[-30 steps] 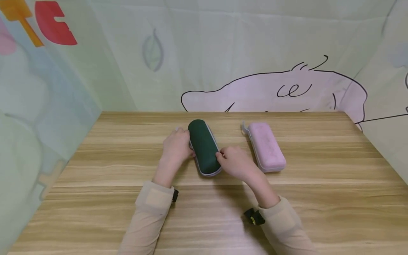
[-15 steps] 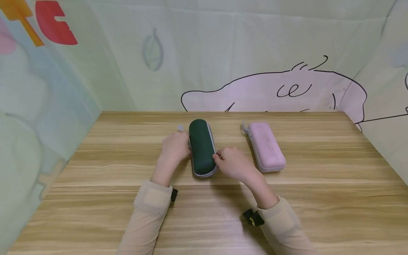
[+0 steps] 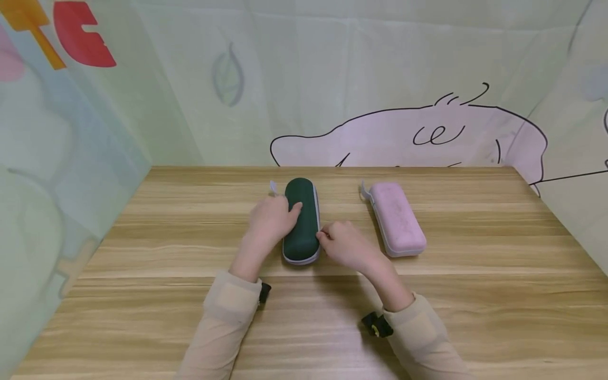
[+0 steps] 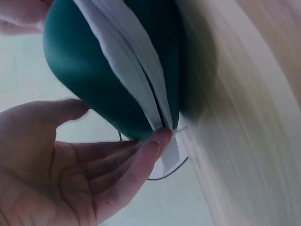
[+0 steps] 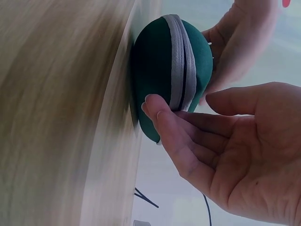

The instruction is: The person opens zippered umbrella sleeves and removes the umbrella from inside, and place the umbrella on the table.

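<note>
Green zip case is what I have at the middle of the head view, lying on the wood-grain worktop with its rounded top upward and its long side running almost straight up the frame. I see the left hand on the case's left side, holding it: the thumb lies on the green top and the other fingers go down the side, and my left wrist view shows one fingertip at the light grey zip. A pale tab sticks out by the case's upper left. At the case's lower right, the right hand has bent fingers touching the zip side; my right wrist view puts the thumb near the upper half, but I cannot tell whether thumb and fingers clamp the case. To the right of centre I have a pink case, tilted slightly and apart from the green one, with a grey strap at its upper left corner. Beige sleeves come in from the bottom edge, and a printed cloth fills the top of the frame, with a red shape at upper left.
</note>
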`<state>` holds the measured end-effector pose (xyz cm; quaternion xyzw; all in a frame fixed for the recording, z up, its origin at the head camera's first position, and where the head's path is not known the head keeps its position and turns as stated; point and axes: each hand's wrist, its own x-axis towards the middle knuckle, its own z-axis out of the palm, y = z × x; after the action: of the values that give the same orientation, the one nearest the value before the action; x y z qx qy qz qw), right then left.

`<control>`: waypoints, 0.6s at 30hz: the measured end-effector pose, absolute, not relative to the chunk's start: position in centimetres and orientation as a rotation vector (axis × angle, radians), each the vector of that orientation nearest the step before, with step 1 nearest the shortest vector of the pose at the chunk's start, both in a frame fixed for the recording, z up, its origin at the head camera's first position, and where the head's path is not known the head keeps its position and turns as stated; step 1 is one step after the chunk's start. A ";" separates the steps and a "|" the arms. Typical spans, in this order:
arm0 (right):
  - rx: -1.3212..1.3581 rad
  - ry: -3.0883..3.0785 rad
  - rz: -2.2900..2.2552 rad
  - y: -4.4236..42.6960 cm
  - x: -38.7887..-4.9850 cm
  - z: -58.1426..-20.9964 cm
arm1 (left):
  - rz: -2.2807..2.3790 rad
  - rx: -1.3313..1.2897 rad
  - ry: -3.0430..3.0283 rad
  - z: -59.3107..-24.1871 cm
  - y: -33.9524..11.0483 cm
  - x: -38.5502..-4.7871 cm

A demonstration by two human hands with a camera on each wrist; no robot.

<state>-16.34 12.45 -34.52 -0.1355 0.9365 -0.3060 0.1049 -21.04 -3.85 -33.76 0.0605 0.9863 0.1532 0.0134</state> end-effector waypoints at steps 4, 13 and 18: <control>-0.417 2.776 -0.889 12.5 -16.4 -34.6 | 0.474 0.164 3.086 -33.8 -3.0 -20.6; -0.441 2.815 -0.863 12.5 -16.4 -34.6 | 0.463 0.123 3.063 -33.9 -1.8 -19.9; -0.451 2.811 -0.862 12.6 -16.4 -34.7 | 0.451 0.128 3.058 -33.8 -1.6 -19.6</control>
<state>-16.37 12.55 -34.65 -0.1510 0.9417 -0.2889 0.0834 -19.57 -1.57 -33.82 0.0414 0.9882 0.1458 0.0237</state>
